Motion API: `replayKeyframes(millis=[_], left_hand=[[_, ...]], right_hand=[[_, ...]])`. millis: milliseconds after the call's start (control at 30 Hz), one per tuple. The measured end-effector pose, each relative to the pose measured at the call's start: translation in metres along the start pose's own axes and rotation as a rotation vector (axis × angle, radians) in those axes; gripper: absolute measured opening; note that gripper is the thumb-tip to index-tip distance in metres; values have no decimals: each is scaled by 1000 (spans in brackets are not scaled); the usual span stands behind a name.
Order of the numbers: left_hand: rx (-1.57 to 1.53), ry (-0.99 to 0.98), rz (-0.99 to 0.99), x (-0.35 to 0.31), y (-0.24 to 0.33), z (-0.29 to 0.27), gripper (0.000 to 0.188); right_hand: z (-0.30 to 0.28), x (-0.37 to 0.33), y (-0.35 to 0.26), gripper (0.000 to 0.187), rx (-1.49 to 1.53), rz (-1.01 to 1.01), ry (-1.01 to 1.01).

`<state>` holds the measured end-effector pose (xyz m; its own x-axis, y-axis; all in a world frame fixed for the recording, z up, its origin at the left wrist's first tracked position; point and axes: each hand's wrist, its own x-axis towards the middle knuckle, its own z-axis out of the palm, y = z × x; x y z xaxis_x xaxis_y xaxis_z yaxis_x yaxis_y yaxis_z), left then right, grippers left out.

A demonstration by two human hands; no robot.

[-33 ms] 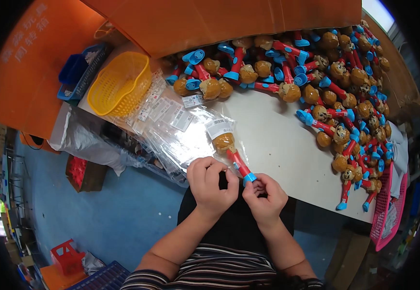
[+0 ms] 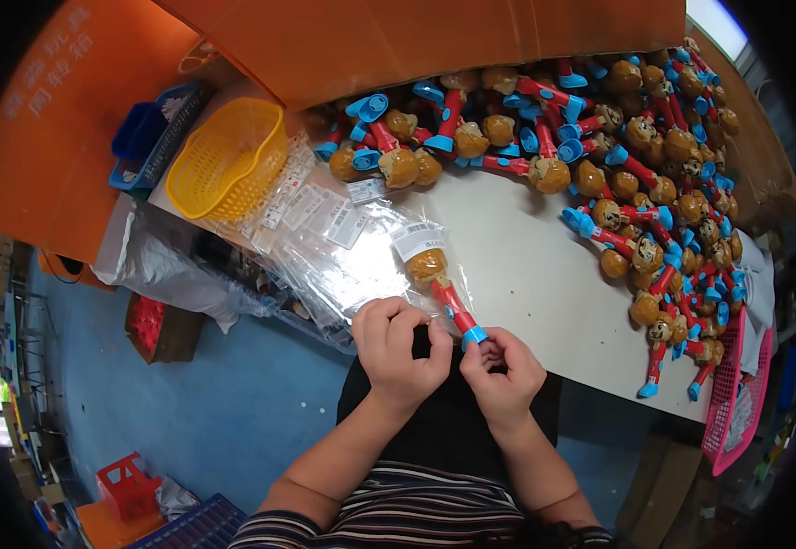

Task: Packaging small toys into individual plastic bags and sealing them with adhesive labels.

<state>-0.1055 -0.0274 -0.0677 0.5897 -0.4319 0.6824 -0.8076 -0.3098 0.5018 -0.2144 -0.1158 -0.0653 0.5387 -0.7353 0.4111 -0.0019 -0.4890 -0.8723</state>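
A figure-headed toy stick [image 2: 454,306], with a round brown head, red shaft and blue end, lies inside a clear plastic bag [image 2: 460,274] with a white label across its top. My right hand [image 2: 503,375] pinches the toy's blue end at the near mouth of the bag. Just to the left, my left hand [image 2: 398,352] is curled, thumb against fingers, on the bag's near left edge. Beside it, flat clear bags with printed labels [image 2: 324,220] lie in an overlapping pile.
A heap of similar toy sticks [image 2: 640,165] covers the back and right of the white table [image 2: 544,284]. A yellow basket [image 2: 265,165] and blue bins [image 2: 141,133] stand at the back left. Orange board [image 2: 434,46] rises behind. A pink basket [image 2: 727,430] sits at the right edge.
The bagged toy has shifted very slightly, its head a touch to the right. Both hands stay almost where they were.
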Motion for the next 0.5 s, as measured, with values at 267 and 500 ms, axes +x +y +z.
replayKeyframes(millis=[267,500], left_hand=[[-147,-316,-20,7,23,-8,72],[-46,-179,-136,6,20,-6,45]], right_hand=[[-12,8,-9,17,227,337,7],[-12,2,-1,18,147,261,21]])
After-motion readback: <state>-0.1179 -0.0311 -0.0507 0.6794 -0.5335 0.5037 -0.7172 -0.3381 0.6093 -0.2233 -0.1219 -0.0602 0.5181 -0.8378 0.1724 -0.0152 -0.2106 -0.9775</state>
